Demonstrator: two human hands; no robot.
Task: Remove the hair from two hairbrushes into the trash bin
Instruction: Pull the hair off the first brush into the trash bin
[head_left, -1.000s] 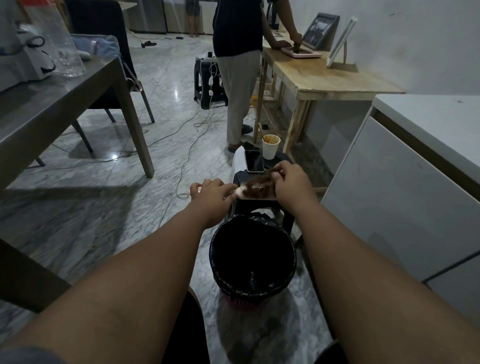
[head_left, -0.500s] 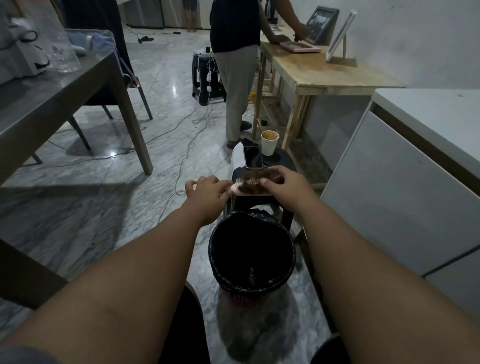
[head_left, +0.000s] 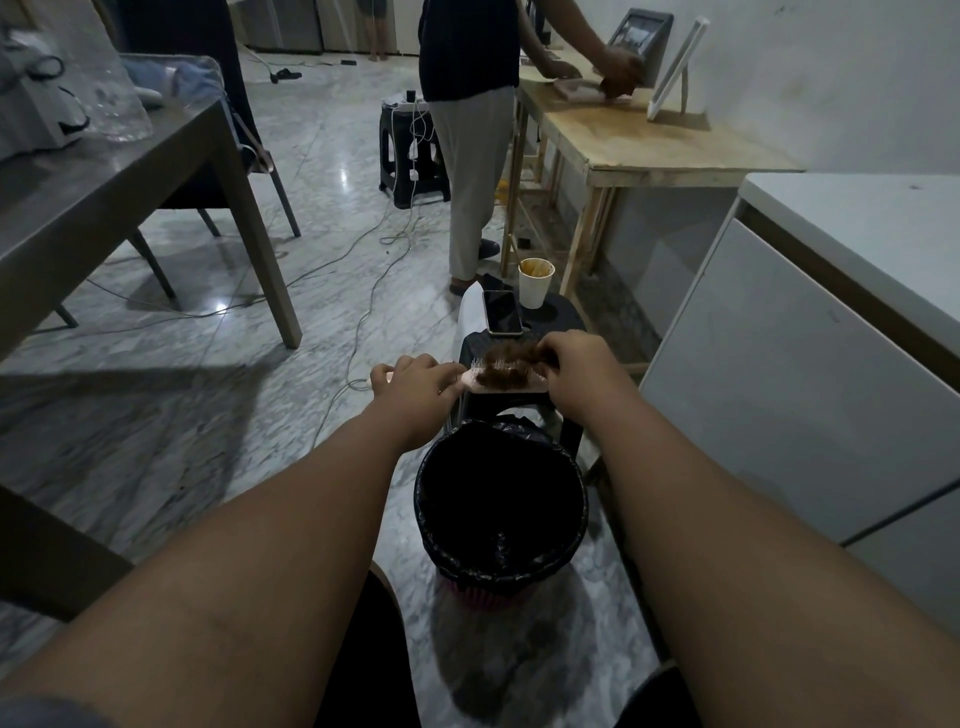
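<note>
A pink hairbrush (head_left: 475, 382) is held level above the far rim of the trash bin (head_left: 576, 499), which has a black liner. My left hand (head_left: 415, 382) grips the brush's handle. A clump of brown hair (head_left: 506, 370) sits tangled in the bristles. My right hand (head_left: 576, 371) pinches the right side of that clump with its fingertips. Only one hairbrush is in view.
Behind the brush stands a black stool (head_left: 558, 314) with a phone (head_left: 502, 312) and a paper cup (head_left: 536, 283) on it. A person (head_left: 470, 140) stands at a wooden table (head_left: 649, 150). White cabinet (head_left: 810, 374) at right, grey table (head_left: 104, 208) at left, cables (head_left: 363, 291) on the floor.
My right hand's fingers have shifted on the hair clump, now pinching it at its right side. The brush and my left hand have stayed over the bin.
</note>
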